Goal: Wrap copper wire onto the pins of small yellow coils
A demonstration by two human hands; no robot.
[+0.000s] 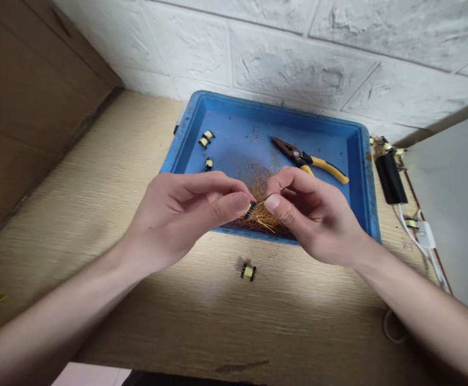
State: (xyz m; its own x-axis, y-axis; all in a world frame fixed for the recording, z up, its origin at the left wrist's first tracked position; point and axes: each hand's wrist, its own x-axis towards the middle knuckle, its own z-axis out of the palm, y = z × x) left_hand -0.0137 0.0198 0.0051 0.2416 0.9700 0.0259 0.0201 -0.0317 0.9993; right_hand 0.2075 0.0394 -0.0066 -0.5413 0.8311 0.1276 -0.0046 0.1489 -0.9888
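Between the thumb and fingers of my left hand [189, 217] is a small transformer bobbin [250, 209] with black pins and yellow tape, mostly covered by the fingertips. My right hand [314, 214] is closed in a pinch beside it, on what looks like a thin copper wire [261, 203] coming from the bobbin. Both hands are over the front part of a blue tray [318, 120]. Below them in the tray lies a heap of copper wire scraps [272, 217]. Another yellow-taped bobbin [249, 272] rests on the table in front of the tray.
Pliers [298, 155] with yellow and black handles lie in the tray. More bobbins [206, 139] sit at its left side. To the right are a black cylindrical object [391, 179], a white cable [408, 233] and further bobbins. A white brick wall [298, 59] stands behind.
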